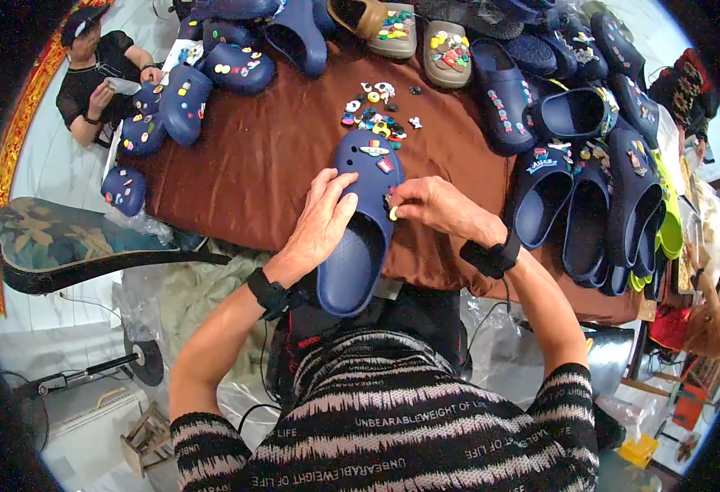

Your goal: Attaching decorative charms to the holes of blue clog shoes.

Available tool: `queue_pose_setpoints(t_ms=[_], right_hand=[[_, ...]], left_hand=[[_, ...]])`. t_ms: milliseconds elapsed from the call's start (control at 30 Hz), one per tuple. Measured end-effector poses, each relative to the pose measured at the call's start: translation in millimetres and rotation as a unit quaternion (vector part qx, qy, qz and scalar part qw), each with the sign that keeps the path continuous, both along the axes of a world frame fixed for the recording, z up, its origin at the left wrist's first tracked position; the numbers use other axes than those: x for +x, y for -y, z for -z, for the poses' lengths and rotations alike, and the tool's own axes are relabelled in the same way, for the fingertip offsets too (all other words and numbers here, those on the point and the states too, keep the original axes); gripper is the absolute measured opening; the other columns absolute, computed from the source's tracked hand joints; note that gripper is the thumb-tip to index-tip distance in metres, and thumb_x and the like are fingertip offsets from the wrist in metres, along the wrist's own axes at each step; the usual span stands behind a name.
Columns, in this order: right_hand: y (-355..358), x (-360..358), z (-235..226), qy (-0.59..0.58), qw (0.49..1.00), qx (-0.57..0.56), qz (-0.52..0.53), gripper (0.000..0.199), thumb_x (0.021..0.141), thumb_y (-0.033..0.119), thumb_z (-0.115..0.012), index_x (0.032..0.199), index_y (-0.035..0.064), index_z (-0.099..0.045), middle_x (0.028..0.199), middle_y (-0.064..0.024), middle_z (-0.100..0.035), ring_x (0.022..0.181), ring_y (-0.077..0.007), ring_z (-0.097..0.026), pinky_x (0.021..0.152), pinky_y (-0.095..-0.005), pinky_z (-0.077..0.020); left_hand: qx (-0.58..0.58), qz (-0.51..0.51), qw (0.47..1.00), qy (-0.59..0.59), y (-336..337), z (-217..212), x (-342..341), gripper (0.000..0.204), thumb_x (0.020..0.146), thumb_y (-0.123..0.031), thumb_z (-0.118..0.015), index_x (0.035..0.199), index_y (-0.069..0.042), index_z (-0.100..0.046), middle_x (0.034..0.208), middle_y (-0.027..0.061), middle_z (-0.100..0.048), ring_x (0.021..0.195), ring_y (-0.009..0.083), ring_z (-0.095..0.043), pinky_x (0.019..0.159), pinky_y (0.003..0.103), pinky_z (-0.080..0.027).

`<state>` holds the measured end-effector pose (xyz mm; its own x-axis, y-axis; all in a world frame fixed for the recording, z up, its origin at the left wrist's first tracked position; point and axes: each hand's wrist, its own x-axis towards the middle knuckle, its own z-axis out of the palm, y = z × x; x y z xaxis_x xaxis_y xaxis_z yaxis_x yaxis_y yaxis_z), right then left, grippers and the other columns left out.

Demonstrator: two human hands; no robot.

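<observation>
A navy blue clog (356,262) lies before me, its toe on the cloth and its heel toward my body. My left hand (323,215) grips the clog's left side, fingers over the upper. Close to the right edge of the upper, my right hand (442,209) pinches a small yellow and dark shoe charm (393,213). Two charms, a long light one (374,148) and a pinkish-red one (385,165), sit on the clog's toe, beside some open holes. Just beyond the toe is a loose pile of small coloured charms (376,115).
Brown satiny cloth (237,172) covers the table. Decorated navy clogs (544,205) crowd the right side, with others (184,107) at the left and beige ones (448,53) at the back. A camouflage-covered chair (89,242) stands at left. Another person (102,78) sits far left.
</observation>
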<state>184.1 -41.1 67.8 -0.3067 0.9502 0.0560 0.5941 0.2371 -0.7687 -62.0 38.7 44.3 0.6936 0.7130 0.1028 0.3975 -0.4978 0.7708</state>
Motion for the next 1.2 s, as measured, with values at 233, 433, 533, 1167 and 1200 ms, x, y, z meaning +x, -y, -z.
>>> queue_pose_setpoints(t_ms=[233,433,533,1167,1200], right_hand=[[-9.1,-9.7,-14.3,0.124,0.99,0.063,-0.007,0.015,0.086,0.017,-0.067,0.094,0.0046,-0.068,0.09,-0.0179,-0.069,0.089,-0.0391,-0.067,0.077,-0.0495,-0.053],[-12.8,-11.8,-16.5,0.11,0.992,0.065,-0.012,0.014,0.085,0.017,-0.068,0.091,0.0035,-0.065,0.087,-0.019,-0.068,0.089,-0.0397,-0.066,0.076,-0.0499,-0.0525],[-14.7,-12.3,-16.4,0.131,0.989,0.068,-0.019,0.014,0.085,0.016,-0.068,0.089,0.0033,-0.064,0.085,-0.0195,-0.067,0.089,-0.0398,-0.066,0.075,-0.0501,-0.0522],[-15.7,-38.1,-2.7,0.174,0.982,0.071,0.026,0.014,0.086,0.014,-0.068,0.092,0.0051,-0.059,0.091,-0.0161,-0.065,0.084,-0.0392,-0.066,0.071,-0.0495,-0.0534],[-15.9,-38.1,1.3,0.162,0.983,0.077,0.03,0.013,0.086,0.014,-0.068,0.091,0.0046,-0.059,0.09,-0.0161,-0.065,0.084,-0.0392,-0.065,0.07,-0.0489,-0.0529]], left_hand=[[0.0,0.007,1.0,0.007,0.1,-1.6,-0.2,0.043,0.105,-0.031,-0.042,0.14,-0.007,-0.049,0.148,0.0228,-0.033,0.141,0.0392,-0.034,0.117,0.044,-0.029],[-0.002,-0.002,0.999,0.033,1.2,1.2,0.0,0.044,0.103,-0.034,-0.047,0.136,-0.006,-0.051,0.146,0.025,-0.034,0.138,0.0422,-0.036,0.115,0.047,-0.031],[-0.007,-0.004,0.999,0.034,1.6,0.7,0.2,0.043,0.103,-0.034,-0.047,0.136,-0.007,-0.051,0.147,0.0249,-0.034,0.138,0.0423,-0.036,0.115,0.047,-0.031],[0.005,-0.009,0.997,0.074,-0.4,7.8,3.2,0.039,0.103,-0.032,-0.046,0.132,-0.007,-0.055,0.147,0.025,-0.035,0.137,0.0439,-0.036,0.115,0.048,-0.03],[0.005,-0.011,0.997,0.074,-0.5,7.4,2.5,0.038,0.103,-0.03,-0.046,0.132,-0.007,-0.055,0.147,0.0248,-0.036,0.137,0.0438,-0.036,0.115,0.048,-0.03]])
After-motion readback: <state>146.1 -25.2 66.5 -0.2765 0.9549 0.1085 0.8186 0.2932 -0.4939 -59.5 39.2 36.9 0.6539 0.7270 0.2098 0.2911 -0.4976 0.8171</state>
